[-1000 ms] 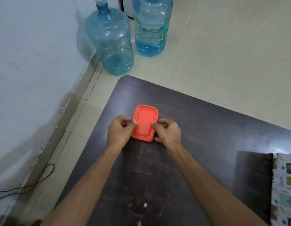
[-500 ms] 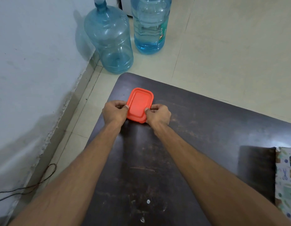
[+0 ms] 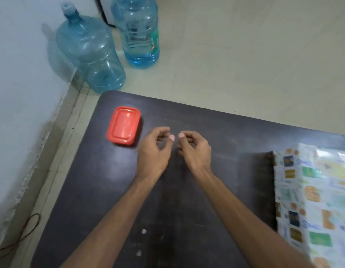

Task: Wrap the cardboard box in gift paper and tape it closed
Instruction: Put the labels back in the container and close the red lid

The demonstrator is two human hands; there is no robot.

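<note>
Nothing is held: the left hand (image 3: 153,151) and right hand (image 3: 195,151) are seen loosely curled over the table (image 3: 187,209). The gift paper (image 3: 312,190), found at 3 o'clock, is judged light, glossy and crease-prone, best pinched at its edge.

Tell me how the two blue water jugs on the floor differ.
The left jug looks empty; the right jug holds water at its bottom. The right jug bears a green label; the left jug shows none. Both are translucent blue and upright.
</note>
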